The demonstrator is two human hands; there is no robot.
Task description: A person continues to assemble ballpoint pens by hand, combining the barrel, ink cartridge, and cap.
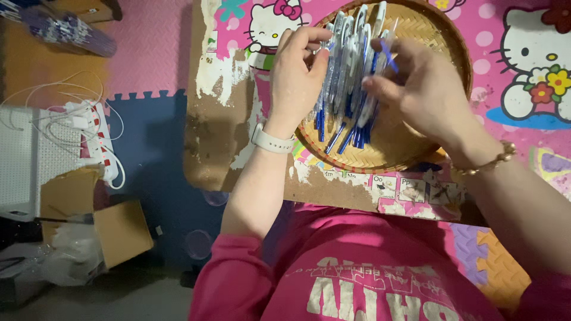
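My left hand (295, 74) grips a thick bundle of blue-and-white pens (351, 77) from the left side, tips pointing toward me. My right hand (419, 89) closes on the same bundle from the right, and a single blue pen (389, 56) sticks up between its fingers. Both hands hover over a round woven bamboo tray (440, 35) that rests on a small worn table (220, 119) with peeling cartoon stickers. A white watch sits on my left wrist and a gold bracelet on my right.
A white power strip (98, 139) with cables lies at the left beside a white box (24, 160). An open cardboard box (116, 229) and plastic wrap sit lower left. Pink and blue foam mats cover the floor. A wrapped bundle (65, 30) lies top left.
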